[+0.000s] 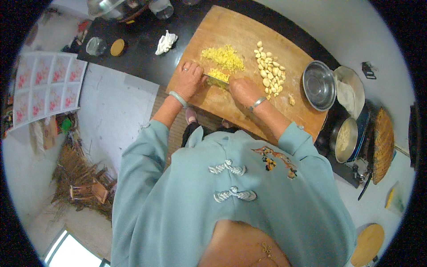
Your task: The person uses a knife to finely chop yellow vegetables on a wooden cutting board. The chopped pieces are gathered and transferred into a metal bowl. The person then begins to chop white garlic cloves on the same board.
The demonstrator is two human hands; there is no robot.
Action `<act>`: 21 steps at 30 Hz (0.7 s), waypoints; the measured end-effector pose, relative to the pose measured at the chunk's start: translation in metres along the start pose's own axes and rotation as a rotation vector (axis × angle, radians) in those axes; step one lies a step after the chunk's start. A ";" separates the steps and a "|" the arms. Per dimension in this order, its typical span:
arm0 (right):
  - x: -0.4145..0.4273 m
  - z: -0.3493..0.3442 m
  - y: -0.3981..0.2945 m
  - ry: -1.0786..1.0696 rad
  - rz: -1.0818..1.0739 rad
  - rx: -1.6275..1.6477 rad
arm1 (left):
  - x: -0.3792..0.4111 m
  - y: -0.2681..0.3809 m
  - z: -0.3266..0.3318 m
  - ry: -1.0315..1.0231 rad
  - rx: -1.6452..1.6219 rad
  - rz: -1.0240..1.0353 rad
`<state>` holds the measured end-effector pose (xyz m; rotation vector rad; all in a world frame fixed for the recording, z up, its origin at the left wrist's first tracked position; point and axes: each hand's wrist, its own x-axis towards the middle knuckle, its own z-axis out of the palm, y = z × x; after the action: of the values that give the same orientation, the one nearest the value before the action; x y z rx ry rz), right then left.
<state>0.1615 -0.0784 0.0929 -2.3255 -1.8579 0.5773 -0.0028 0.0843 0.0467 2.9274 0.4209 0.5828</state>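
My right hand (245, 89) grips the handle end of a kitchen knife (216, 79), whose blade lies across the wooden cutting board (283, 38). At the blade's far end, the curled fingers of my left hand (191, 79) hold the tip. Finely chopped yellow bits (218, 74), garlic or ginger by their look, lie against the blade on both sides. Just beyond is a larger heap of the same yellow mince (225, 57). Whole peeled garlic cloves (271, 71) are spread to the right of it. The knife's handle is hidden inside my right hand.
A metal bowl (319, 85) stands at the board's right edge, near a pan (345, 140) with pale contents. On the dark counter (140, 43) at left are a crumpled white cloth (166, 42), a round lid (117, 47) and a glass jar (95, 46). A woven basket (382, 147) leans at far right.
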 end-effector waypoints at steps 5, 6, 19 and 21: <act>-0.001 -0.015 -0.021 -0.164 0.012 0.032 | -0.013 -0.006 -0.009 -0.068 -0.046 -0.008; -0.005 -0.004 -0.018 -0.112 0.024 0.049 | -0.015 -0.003 -0.005 -0.044 -0.005 0.013; 0.010 -0.005 0.040 -0.080 0.044 0.012 | 0.011 -0.012 0.015 0.041 0.042 -0.042; 0.006 0.001 0.044 -0.008 -0.011 0.077 | 0.013 -0.010 0.009 0.002 0.046 -0.061</act>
<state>0.2024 -0.0832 0.0770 -2.2667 -1.8166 0.6456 0.0101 0.0967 0.0414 2.9461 0.5291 0.5752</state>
